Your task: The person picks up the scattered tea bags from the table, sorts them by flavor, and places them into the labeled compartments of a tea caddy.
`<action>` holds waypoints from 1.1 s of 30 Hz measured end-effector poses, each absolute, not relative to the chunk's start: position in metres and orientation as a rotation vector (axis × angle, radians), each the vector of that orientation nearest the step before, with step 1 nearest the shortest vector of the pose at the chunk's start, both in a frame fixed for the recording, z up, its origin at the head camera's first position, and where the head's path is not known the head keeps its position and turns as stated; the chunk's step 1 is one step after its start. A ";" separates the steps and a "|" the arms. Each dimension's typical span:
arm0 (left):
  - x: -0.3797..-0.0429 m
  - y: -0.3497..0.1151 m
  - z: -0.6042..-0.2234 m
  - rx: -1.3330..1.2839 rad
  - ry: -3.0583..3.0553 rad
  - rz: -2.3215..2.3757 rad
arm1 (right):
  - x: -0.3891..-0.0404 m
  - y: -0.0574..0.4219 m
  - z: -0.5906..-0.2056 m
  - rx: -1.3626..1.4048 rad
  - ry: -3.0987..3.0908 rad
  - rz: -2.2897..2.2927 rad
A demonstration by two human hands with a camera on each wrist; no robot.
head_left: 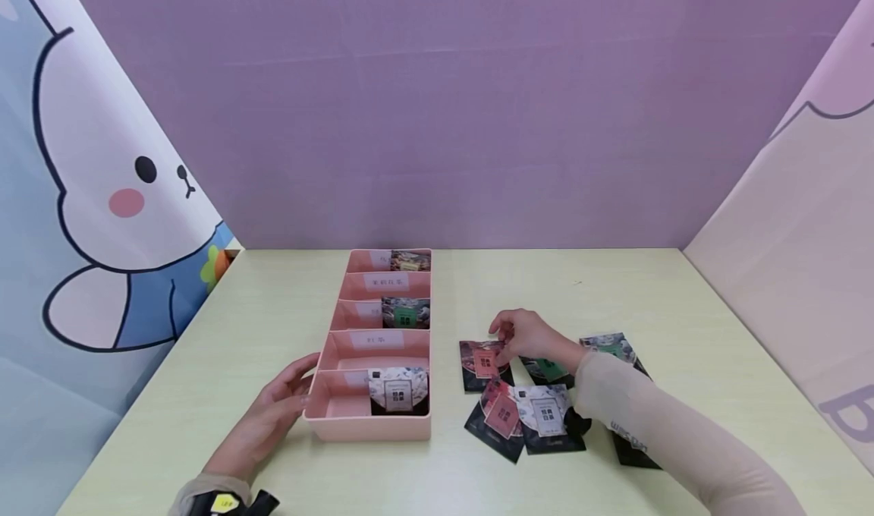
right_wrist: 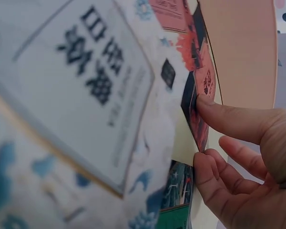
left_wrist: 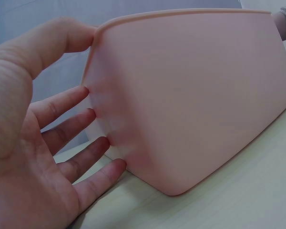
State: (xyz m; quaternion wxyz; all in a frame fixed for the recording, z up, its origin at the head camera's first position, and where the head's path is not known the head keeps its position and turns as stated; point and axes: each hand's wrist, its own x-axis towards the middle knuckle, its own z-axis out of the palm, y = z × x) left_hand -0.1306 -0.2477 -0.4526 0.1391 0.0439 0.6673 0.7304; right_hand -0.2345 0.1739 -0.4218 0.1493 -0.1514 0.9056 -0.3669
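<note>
Red-labelled and dark at its lower edge, a flat tea sachet (head_left: 485,363) lies on the pale tabletop (head_left: 273,303), just right of a long pink box. The right hand (head_left: 536,338) pinches its edge near a corner, thumb on the printed face and fingertips at the rim. It looks light and thin, probably a smooth foil packet that would bend or slide; a sealed margin seems the safest hold, since squeezing the middle might crumple it. Close below lies a second red-labelled sachet (head_left: 501,417), tilted; whether the two overlap, I cannot tell. Beside that sits a white-labelled sachet (head_left: 548,416), and a green-labelled sachet (head_left: 549,368) lies partly under the right hand. Farther right, a beige sleeve (head_left: 683,425) crosses over more packets and hides parts of them, the main obstruction here. On the other side, the pink box (head_left: 369,429) has five labelled compartments in a row. Its nearest holds a white sachet (head_left: 398,393), the middle one a green sachet (head_left: 406,316), the farthest a patterned sachet (head_left: 411,262). The left hand (head_left: 273,406) is spread, fingertips against the box's left side. Behind stands a purple backdrop (head_left: 444,121).
</note>
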 end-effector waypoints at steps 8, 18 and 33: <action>-0.129 -0.247 -0.451 0.151 1.908 2.124 | -0.236 0.175 -0.427 -0.434 2.649 -1.055; -0.129 -0.248 -0.454 0.208 1.915 2.155 | -0.239 0.175 -0.428 -0.414 2.616 -1.044; -0.129 -0.248 -0.453 0.211 1.913 2.161 | -0.248 0.179 -0.427 -0.349 2.523 -1.173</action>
